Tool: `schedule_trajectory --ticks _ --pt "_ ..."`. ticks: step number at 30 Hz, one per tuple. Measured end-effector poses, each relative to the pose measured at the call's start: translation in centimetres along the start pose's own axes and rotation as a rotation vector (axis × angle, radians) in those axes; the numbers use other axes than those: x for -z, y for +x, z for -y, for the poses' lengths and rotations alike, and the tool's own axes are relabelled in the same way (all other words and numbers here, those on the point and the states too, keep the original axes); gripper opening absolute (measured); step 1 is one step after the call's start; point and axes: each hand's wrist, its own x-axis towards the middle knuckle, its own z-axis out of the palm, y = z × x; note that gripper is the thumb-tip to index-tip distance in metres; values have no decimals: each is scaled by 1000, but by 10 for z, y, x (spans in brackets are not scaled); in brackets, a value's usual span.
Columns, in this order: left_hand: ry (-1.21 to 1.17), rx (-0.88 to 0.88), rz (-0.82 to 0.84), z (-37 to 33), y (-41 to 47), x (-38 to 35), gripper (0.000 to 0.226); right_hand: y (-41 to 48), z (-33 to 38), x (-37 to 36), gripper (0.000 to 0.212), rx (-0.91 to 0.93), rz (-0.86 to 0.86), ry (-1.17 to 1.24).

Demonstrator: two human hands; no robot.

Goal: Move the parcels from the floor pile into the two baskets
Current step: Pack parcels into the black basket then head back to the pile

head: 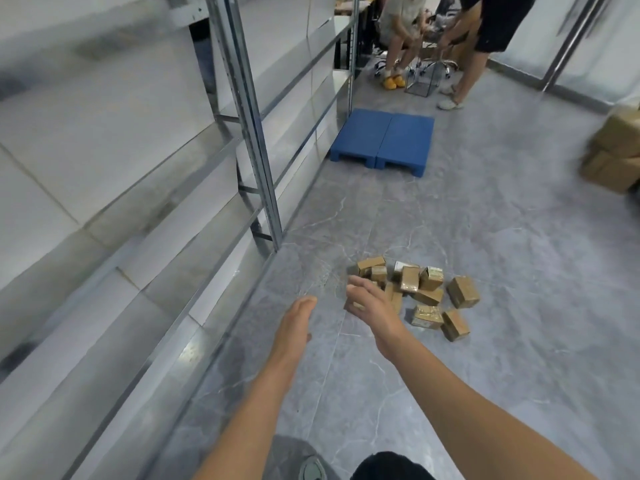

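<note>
The parcels point(420, 292), small brown cardboard boxes, some wrapped in shiny tape, lie in a loose pile on the grey tiled floor point(502, 254), a little right of the middle of the room. Several touch or lean on one another, and two sit slightly apart at the near right edge of the pile.

The person stretches both arms out towards them. The left hand point(298, 322) hangs above bare floor just left of the pile, with its fingers straight and loose and nothing in it. The right hand point(369, 303) is over the pile's near left edge, fingers spread, slightly bent and holding nothing. I cannot tell whether it touches a box.

Metal shelving point(249, 116) runs along the left side. Beyond the pile, next to the shelving, a blue plastic pallet point(384, 138) sits on the floor. At the far end two people point(481, 36) bend over a wire frame point(420, 83) standing on the floor. Larger cartons point(614, 150) are stacked at the far right.
</note>
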Motion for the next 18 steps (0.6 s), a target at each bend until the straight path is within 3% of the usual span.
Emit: schedule_trajectory --ticks 5,9,12,18 --pt "56 34 64 -2 50 -2 41 24 5 14 42 -9 -97 -16" --pt "45 79 85 -6 81 -17 31 54 8 32 30 -33 -130 -19" --pt "41 100 96 -10 112 -32 38 89 14 47 22 -45 -149 -23" --pt "5 178 21 -19 201 -88 27 194 22 98 27 -113 -122 -47"
